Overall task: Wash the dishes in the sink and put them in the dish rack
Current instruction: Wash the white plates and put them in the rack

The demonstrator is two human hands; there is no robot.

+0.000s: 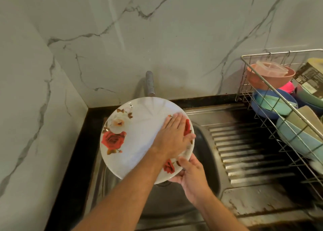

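From your head camera, you hold a white plate (138,139) printed with red and white roses over the sink (208,153), tilted toward you under the tap (150,83), whose stream strikes the plate's far edge. Your left hand (173,136) lies flat on the plate's face, fingers straight and together, covering part of a rose near the right rim. Your right hand (190,174) grips the plate's near right edge, thumb on top and fingers curled beneath it. The plate hides most of the sink basin, so you cannot tell what lies in there; only dark steel shows below and to the right. To the right of the basin runs the ribbed steel draining board (248,153), stained dark in patches. On it stands the wire dish rack (258,73), cut off by the frame's right edge. In the rack you have a pink bowl (265,80) with a clear plastic lid (271,68) resting in it, a bright pink item (286,88) mostly buried behind it, a blue bowl (262,108) holding a teal dish (271,103), and a pale blue bowl (293,136) nearer you. A dark printed packet (309,76) leans at the rack's far right, its text too small to read. The black surface (82,143) edges the sink on the left, against the marble wall (122,38).
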